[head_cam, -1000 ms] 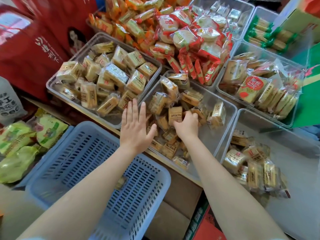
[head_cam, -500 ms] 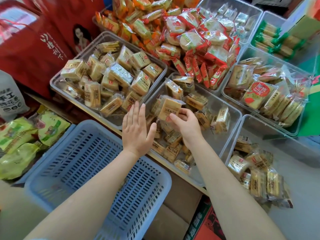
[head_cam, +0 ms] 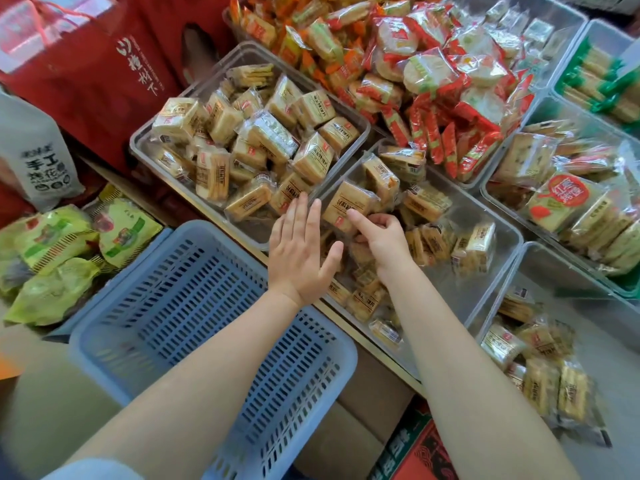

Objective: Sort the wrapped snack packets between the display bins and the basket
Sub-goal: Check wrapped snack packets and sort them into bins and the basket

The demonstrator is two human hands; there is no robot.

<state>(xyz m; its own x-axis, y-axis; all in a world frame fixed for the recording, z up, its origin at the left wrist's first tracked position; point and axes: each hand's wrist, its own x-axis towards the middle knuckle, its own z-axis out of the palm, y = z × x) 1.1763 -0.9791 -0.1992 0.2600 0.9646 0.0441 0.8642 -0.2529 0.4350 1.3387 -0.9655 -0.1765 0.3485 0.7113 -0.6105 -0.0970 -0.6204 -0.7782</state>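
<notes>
- One tan snack packet (head_cam: 346, 206) is pinched in the grip of the right hand (head_cam: 384, 239), thumb and curled fingers clamped on its lower edge, and is held above the middle clear bin (head_cam: 498, 244).
- The left hand (head_cam: 298, 251) is held flat with fingers straight and together, over the seam between that bin and the fuller bin (head_cam: 145, 147) to its left; nothing is gripped by it.
- The blue basket (head_cam: 214, 327) sits below the bins, just under the left forearm. Almost nothing can be made out inside it, though part of its floor is hidden by the arm, so a stray packet cannot be ruled out.
- The sorting is judged to be at an early or middle stage: many similar packets are left loose in the middle bin, more are scattered in the near-right bin (head_cam: 519, 258), and the left bin is heaped.
- Where the held packet is meant to go cannot be told from this view.
- The bins are set edge to edge on a shop counter, with piles of red-wrapped round crackers (head_cam: 436, 71) and green-ended packets (head_cam: 602, 81) behind.
- Red gift bags (head_cam: 86, 71) and green pouches (head_cam: 52, 251) are seen to the left, and cardboard boxes below the counter edge.
</notes>
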